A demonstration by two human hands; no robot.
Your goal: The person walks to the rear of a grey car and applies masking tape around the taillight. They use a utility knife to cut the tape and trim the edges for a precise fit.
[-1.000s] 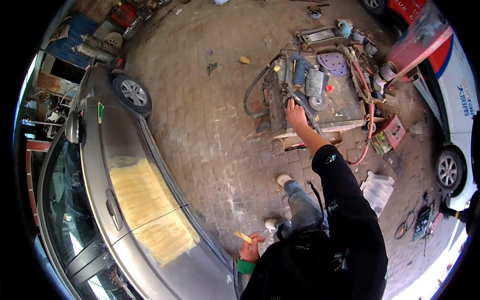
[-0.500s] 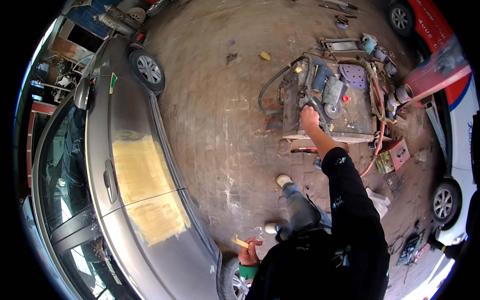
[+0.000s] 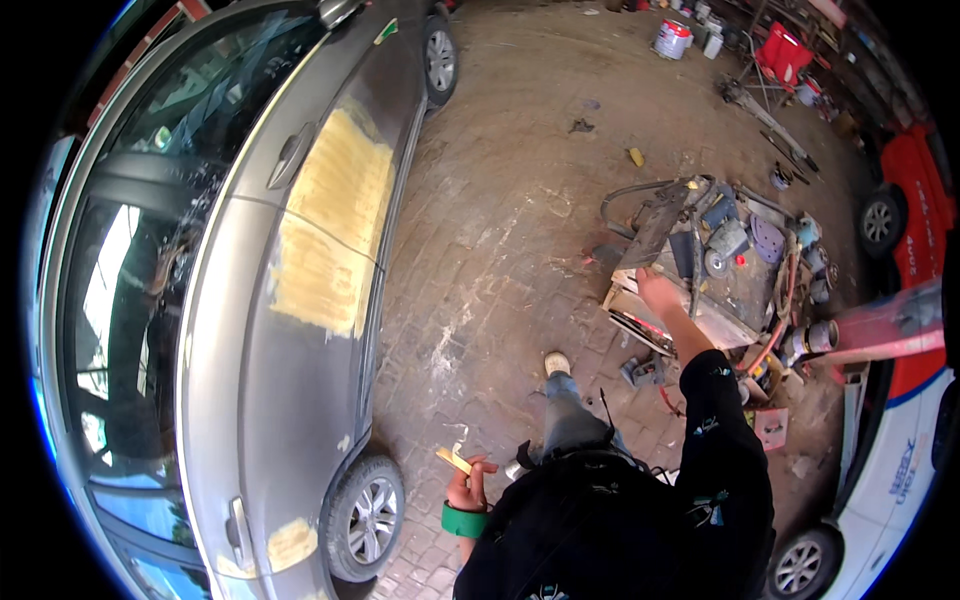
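Observation:
My left hand, low in the view, pinches a thin flat yellow strip that juts out from the fingers. Around that wrist sits a wide green band. My right arm stretches out to a low work stand crowded with tools. At its near left corner, my right hand has its fingers curled in; whatever they grip is hidden. On the stand top lie a grey power sander, a purple sanding disc and a small red cap.
A grey car stands along the left, with a yellow filler patch across two doors. Hoses curl round the stand. At right are a red sloping post and a red and white vehicle. A paint bucket stands far off.
The view has shifted, bringing the car's rear wheel in. My right hand has moved from among the tools to the stand's near left corner. My left hand still holds the yellow strip.

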